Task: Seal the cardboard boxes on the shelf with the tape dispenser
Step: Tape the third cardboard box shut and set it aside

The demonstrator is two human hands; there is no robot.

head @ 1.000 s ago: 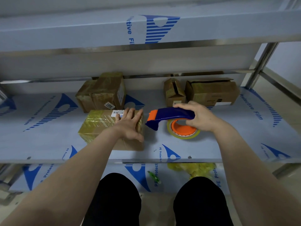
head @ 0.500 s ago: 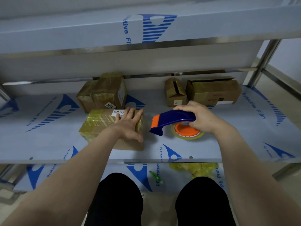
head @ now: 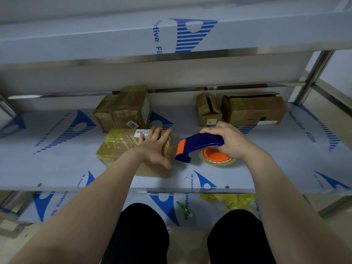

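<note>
A: Where's the box (head: 118,143)?
B: On the shelf (head: 57,164), under the left hand (head: 155,149), fingers flat. It looks light and stiff. Press its top.
A: And the right hand (head: 231,141)?
B: Fingers curled round the dispenser (head: 200,142), just beside it.

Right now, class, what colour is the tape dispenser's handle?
Dark blue, with an orange front end, on the tape dispenser; the head view shows it.
</note>
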